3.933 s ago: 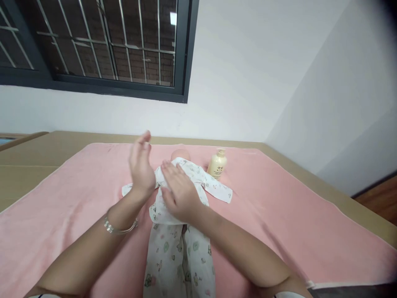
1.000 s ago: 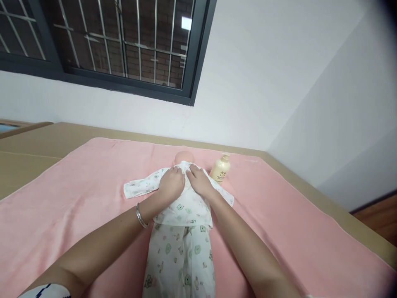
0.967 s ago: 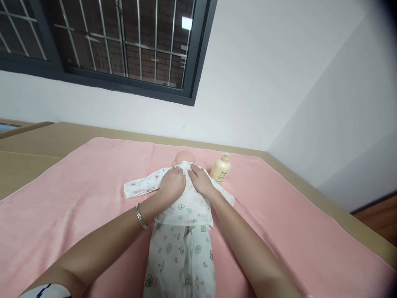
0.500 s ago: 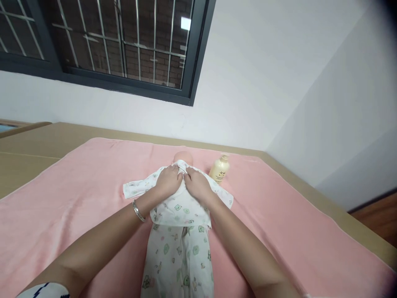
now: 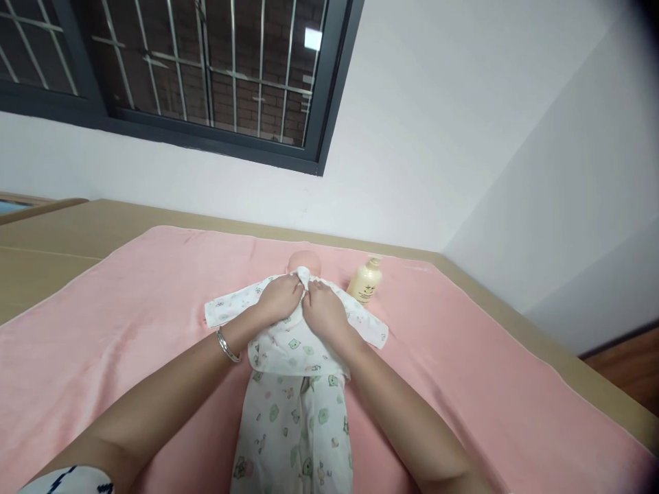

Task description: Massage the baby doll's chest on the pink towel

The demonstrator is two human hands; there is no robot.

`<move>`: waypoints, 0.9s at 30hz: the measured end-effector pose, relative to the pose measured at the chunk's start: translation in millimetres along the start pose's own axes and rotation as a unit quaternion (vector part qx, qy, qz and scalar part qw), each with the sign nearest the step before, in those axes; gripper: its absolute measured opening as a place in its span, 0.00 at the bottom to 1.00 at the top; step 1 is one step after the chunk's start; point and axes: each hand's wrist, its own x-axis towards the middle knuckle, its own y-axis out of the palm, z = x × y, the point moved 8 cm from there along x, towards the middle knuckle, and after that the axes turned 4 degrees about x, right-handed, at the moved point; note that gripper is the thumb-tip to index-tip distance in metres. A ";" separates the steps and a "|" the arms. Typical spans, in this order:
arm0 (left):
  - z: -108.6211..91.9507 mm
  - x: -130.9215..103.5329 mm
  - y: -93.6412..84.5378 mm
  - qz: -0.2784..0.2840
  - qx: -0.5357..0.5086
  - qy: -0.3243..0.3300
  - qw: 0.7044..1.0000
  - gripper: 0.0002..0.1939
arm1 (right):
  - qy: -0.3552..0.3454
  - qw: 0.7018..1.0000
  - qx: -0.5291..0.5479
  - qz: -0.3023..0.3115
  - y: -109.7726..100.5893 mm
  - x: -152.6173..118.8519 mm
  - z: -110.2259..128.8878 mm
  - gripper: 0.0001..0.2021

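A doll lies on a pink blanket, its bald head (image 5: 304, 261) toward the wall. It wears a white patterned top (image 5: 293, 346) with both sleeves spread sideways, and matching trousers (image 5: 293, 425). At the chest, just below the neck, my left hand (image 5: 281, 298) has its fingers closed on the top's fabric. Close beside it on the right, my right hand (image 5: 324, 309) also pinches the fabric near the collar. The cloth is bunched up between the two hands. My fingertips are partly hidden in its folds.
A cream pump bottle (image 5: 366, 281) lies or leans just right of the doll's shoulder. The pink blanket (image 5: 154, 295) covers most of a wooden surface (image 5: 46, 261). Behind are a white wall and a barred window (image 5: 216, 75).
My right hand has turned slightly and its fingers are drawn in more. The fabric at the collar is bunched a little differently. The doll and bottle stay in place.
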 end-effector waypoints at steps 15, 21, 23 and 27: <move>7.2 1.3 18.4 -0.027 0.037 -0.004 0.999 0.23 | 0.007 0.995 0.099 0.019 13.7 19.0 -32.1 0.16; 0.8 -4.4 12.9 -0.037 0.069 -0.025 0.997 0.22 | -0.033 0.994 0.104 0.029 8.3 21.3 -30.2 0.13; 0.3 -4.7 11.8 -0.032 0.069 -0.025 0.997 0.21 | -0.027 0.995 0.091 0.027 7.3 20.6 -29.9 0.13; 6.2 -0.4 12.1 -0.008 0.035 -0.025 0.999 0.21 | -0.002 0.999 0.025 0.021 5.4 10.9 -19.2 0.17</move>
